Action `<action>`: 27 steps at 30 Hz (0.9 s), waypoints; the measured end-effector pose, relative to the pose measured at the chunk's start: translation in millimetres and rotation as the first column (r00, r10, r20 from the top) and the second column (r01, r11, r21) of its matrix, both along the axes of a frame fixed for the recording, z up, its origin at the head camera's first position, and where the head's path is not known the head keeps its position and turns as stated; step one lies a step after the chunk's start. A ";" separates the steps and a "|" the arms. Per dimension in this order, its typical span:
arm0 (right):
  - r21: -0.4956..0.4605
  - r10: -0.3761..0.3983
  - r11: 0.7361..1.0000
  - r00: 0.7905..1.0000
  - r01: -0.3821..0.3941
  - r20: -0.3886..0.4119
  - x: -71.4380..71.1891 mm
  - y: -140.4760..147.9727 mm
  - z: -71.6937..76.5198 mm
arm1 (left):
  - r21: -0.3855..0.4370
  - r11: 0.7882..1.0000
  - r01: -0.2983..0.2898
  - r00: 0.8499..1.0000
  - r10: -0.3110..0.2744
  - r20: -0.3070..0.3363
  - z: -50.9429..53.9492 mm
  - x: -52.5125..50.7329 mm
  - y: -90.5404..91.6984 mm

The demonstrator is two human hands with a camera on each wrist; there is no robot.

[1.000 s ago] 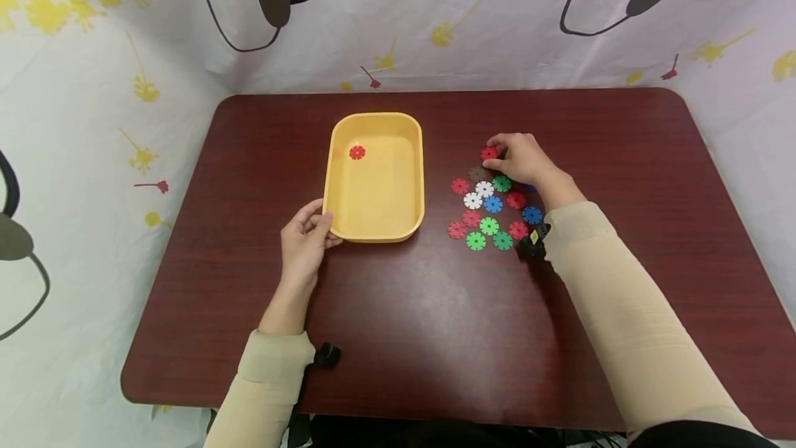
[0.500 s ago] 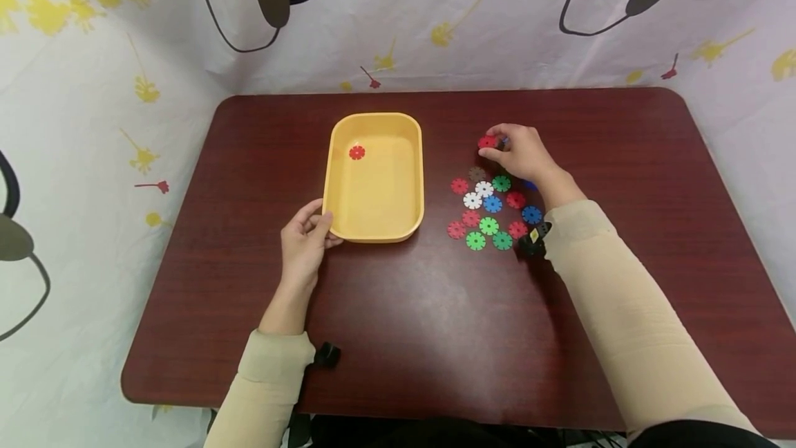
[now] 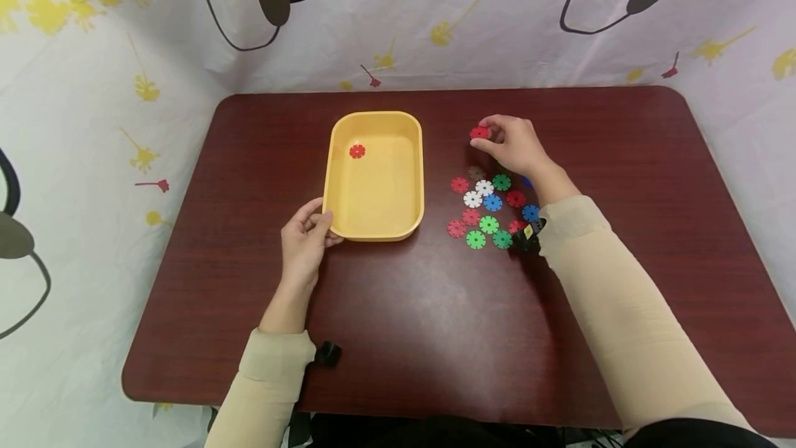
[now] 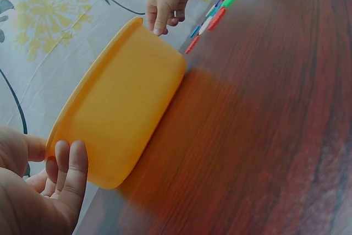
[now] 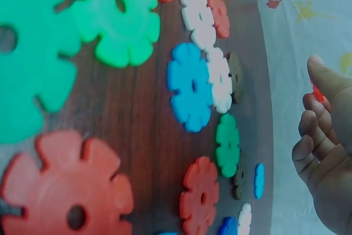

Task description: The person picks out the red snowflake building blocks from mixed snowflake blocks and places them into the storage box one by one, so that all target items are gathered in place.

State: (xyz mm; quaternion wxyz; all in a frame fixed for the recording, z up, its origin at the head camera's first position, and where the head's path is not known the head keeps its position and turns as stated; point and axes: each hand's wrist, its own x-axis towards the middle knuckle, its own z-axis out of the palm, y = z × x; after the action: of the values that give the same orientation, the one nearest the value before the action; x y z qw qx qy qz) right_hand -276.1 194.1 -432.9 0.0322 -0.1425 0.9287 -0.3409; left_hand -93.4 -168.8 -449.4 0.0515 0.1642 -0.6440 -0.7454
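My left hand [image 3: 303, 244] grips the near left corner of a yellow plastic tub [image 3: 379, 202], its thumb at the rim. The left wrist view shows fingers against the outer wall of the tub [image 4: 118, 97]. One red snowflake disc [image 3: 357, 151] lies inside, toward the far left. To the right of the tub, my right hand [image 3: 521, 147] pinches another red snowflake disc [image 3: 479, 132] between thumb and fingers, raised beyond the pile. In the right wrist view only a sliver of that held disc [image 5: 317, 93] shows past the thumb.
Several loose snowflake discs lie flat right of the tub, among them a white one [image 3: 472, 199], a light green one [image 3: 488, 225] and a blue one [image 3: 493, 203]. The right forearm covers part of the pile. Behind the dark red table [image 3: 404, 337] hangs a patterned cloth [image 3: 348, 19].
My right hand has lifted the red snowflake disc off the far side of the pile and moved it away and slightly left. The left hand and tub have stayed put.
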 end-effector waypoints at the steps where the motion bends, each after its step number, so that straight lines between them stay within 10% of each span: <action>1: -0.004 0.000 1.000 1.000 0.000 0.001 0.0 -0.9 0.5 | 0.000 1.000 -0.001 1.000 0.001 -0.001 -0.1 -0.2 0.1; 27: -0.048 0.074 0.996 0.997 -0.075 -0.031 -4.2 -43.4 15.6 | 0.009 1.000 -0.004 1.000 0.004 0.001 -0.3 0.2 0.2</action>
State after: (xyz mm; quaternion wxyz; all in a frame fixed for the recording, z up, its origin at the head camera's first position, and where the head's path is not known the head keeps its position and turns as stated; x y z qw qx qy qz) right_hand -280.3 150.7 -417.2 0.0279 -0.1826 0.9145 -0.3599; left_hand -93.2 -168.7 -449.7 0.0521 0.1659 -0.6402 -0.7483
